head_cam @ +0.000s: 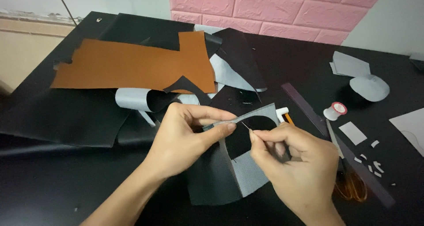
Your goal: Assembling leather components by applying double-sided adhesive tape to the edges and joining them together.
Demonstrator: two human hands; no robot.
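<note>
**Needle at the edge of a grey strip**

Left hand (pixel 185 135): pinched on a grey strip (pixel 247 116) at the top of a grey-backed black piece (pixel 229 173), above the black table (pixel 66 182). Right hand (pixel 296 164): clenched on a thin needle (pixel 245 126), tip just beside the left thumb. Nearby: brown sheet (pixel 132 64), thread spool (pixel 335 110), orange-handled scissors (pixel 351 186).

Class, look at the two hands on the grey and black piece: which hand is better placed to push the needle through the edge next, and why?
Probably the right hand: it pinches the needle with the tip at the folded edge, while the left hand grips the grey and black piece.
</note>
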